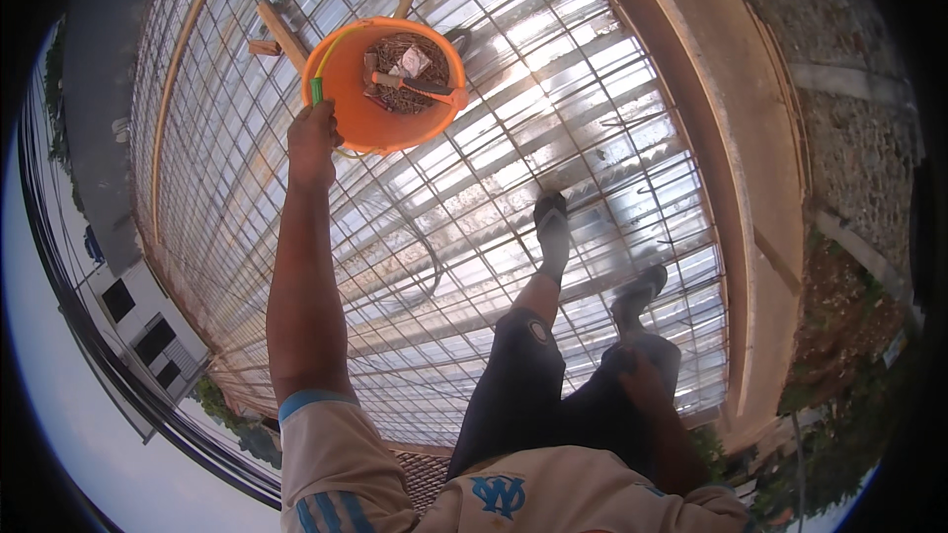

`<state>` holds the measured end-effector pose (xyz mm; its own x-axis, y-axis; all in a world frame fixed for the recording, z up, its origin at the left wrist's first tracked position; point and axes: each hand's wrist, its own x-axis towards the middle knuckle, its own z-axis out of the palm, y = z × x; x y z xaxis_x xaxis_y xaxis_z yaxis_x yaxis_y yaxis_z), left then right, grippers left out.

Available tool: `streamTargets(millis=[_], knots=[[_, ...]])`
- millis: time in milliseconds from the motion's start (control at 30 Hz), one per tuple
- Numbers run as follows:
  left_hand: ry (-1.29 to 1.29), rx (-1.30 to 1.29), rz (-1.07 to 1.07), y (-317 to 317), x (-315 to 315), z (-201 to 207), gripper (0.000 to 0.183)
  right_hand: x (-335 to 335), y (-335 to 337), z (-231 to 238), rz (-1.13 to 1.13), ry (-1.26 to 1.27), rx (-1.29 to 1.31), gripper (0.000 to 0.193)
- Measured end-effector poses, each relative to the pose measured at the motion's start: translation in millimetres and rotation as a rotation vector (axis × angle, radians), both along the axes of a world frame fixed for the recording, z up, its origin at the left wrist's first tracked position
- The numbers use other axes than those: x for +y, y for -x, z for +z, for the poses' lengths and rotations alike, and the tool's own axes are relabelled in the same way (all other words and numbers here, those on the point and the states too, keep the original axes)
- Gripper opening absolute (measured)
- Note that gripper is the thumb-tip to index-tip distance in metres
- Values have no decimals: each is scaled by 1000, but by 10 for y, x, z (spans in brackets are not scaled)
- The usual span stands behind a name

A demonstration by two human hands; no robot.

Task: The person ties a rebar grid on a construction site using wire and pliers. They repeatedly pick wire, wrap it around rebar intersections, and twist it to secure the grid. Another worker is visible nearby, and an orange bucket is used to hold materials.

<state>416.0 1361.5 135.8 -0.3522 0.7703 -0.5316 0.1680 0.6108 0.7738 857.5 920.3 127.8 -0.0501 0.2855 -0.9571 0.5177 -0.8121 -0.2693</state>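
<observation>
My left hand (314, 133) is closed around the wire handle of an orange bucket (336, 74), just below the handle's green grip (316, 91). The bucket tilts so that its inside shows. In it lie many thin brown metal pieces (400, 99), perhaps nails or wire, and a crumpled pale packet (410, 61). Across them rests a hammer-like tool (420, 87) with an orange and black handle, its head partly in shadow. My right hand (644, 375) hangs down by my right thigh, apart from the bucket; its fingers are too dark and blurred to make out.
I stand on a grid of steel bars (494, 158) over shiny corrugated metal sheets. A wooden piece (282, 35) sticks up beside the bucket. Along the right runs a raised formwork edge (731, 237), with rough ground beyond. Overhead cables (74, 306) cross at the left.
</observation>
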Motion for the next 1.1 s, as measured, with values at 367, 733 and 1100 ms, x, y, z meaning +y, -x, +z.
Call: streamTargets(millis=[367,733,1100], knots=[[-29,197,-76,1683,799,-1661,36,95,75,15,96,68,-60,57],[-34,-28,255,1921,757,-1247,72,361,146,-53,156,-121,-93,54],[530,-16,-386,363,-2198,-1892,47,1111,217,189,5,-262,-153,52]])
